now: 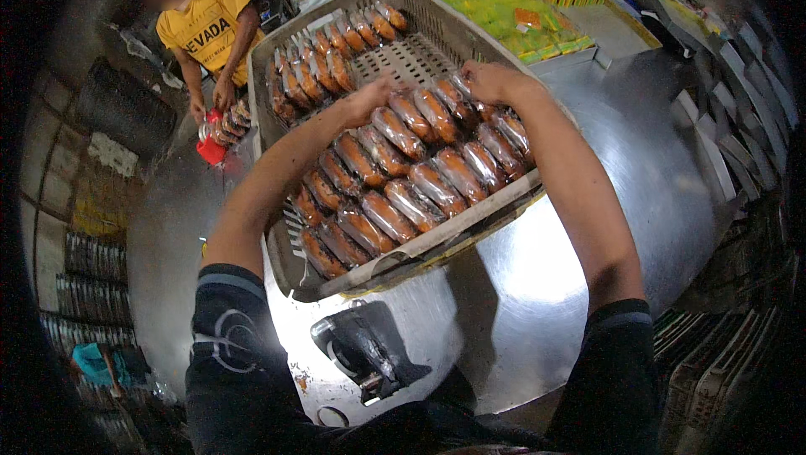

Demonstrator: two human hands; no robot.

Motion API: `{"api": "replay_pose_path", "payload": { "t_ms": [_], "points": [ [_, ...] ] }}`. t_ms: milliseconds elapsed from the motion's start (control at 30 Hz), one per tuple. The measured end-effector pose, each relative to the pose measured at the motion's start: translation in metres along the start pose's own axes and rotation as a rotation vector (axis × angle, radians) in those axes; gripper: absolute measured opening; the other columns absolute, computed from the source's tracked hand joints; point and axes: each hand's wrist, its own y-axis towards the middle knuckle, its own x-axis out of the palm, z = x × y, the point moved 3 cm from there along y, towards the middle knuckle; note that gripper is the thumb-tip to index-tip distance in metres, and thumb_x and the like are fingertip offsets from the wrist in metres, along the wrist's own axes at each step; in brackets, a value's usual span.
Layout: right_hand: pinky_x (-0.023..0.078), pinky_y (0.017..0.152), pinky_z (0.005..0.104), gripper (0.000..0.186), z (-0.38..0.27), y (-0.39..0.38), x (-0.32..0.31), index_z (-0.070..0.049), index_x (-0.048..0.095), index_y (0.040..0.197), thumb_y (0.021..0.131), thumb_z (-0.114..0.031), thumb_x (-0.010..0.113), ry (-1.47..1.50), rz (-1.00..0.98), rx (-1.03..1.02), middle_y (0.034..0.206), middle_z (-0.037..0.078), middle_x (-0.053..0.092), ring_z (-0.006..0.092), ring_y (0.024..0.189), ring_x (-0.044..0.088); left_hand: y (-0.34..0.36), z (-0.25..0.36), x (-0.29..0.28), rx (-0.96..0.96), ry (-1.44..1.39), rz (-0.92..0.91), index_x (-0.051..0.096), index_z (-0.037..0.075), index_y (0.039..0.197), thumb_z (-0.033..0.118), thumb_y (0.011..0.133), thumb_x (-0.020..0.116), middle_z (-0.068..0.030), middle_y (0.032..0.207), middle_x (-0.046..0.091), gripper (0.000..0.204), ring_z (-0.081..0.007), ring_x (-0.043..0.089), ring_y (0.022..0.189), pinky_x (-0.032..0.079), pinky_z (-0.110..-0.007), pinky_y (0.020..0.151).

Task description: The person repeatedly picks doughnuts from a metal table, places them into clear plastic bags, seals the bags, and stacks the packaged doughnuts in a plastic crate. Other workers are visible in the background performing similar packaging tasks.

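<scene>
A grey plastic crate (445,232) rests on a round steel table (604,169), filled with rows of clear-wrapped orange-brown buns (403,186). My left hand (369,98) lies on the wrapped packs at the top of the near rows, fingers bent over one. At the same row's right end my right hand (491,81) presses down on packs. More wrapped packs (332,48) line the crate's far left side, and bare crate floor (403,56) shows between the two groups.
A person in a yellow shirt (206,23) stands at the far left, holding a red object (210,149) beside a small pile of packs. A black device (369,350) sits at the table's near edge. Yellow-green packages (512,10) lie behind the crate. Stacked crates (722,363) stand at right.
</scene>
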Motion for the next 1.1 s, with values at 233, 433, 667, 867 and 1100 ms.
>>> {"api": "replay_pose_path", "payload": {
  "t_ms": [233,433,667,867,1100],
  "points": [
    [0.039,0.088,0.0384,0.042,-0.028,-0.020,-0.006,-0.006,0.044,0.118,0.078,-0.019,0.047,-0.212,-0.028,-0.015,0.110,0.023,0.051,0.0348,0.103,0.049,-0.025,0.030,0.025,-0.001,0.364,-0.012,0.027,0.003,0.131,0.066,0.080,0.016,-0.0163,0.137,0.022,0.082,-0.0256,0.021,0.127,0.019,-0.037,0.103],
    [0.031,0.096,0.0416,0.045,-0.102,-0.145,0.015,-0.005,0.051,0.113,0.080,-0.036,0.048,0.170,0.493,-0.483,0.110,0.019,0.053,0.0354,0.113,0.041,-0.195,0.049,-0.073,0.458,0.664,0.797,0.049,0.002,0.113,0.042,0.084,0.046,-0.0123,0.109,0.052,0.050,-0.0183,0.049,0.098,0.038,-0.032,0.084],
    [0.041,0.075,0.0404,0.048,-0.111,-0.168,0.060,-0.005,0.057,0.104,0.077,-0.044,0.049,-0.062,0.471,-0.318,0.091,0.017,0.061,0.0316,0.083,0.058,-0.341,-0.186,-0.115,-0.193,0.800,1.199,0.061,-0.001,0.079,0.032,0.076,0.055,-0.0182,0.075,0.061,0.033,-0.0337,0.059,0.074,0.045,-0.040,0.068],
    [0.042,0.070,0.0381,0.042,-0.114,-0.166,0.056,-0.004,0.060,0.097,0.079,-0.040,0.049,-0.107,0.502,-0.358,0.084,0.018,0.062,0.0310,0.074,0.059,-0.233,-0.311,-0.114,-0.368,-0.562,1.147,0.056,0.001,0.091,0.026,0.075,0.059,-0.0153,0.083,0.061,0.030,-0.0288,0.059,0.075,0.045,-0.038,0.069],
    [0.042,0.069,0.0403,0.043,-0.109,-0.167,0.059,-0.005,0.062,0.093,0.078,-0.044,0.049,-0.082,0.541,-0.326,0.079,0.017,0.061,0.0319,0.074,0.058,-0.172,-0.314,-0.100,-0.354,-0.554,1.546,0.050,0.001,0.090,0.023,0.078,0.059,-0.0120,0.080,0.058,0.027,-0.0230,0.056,0.072,0.044,-0.034,0.065]
  ]
}}
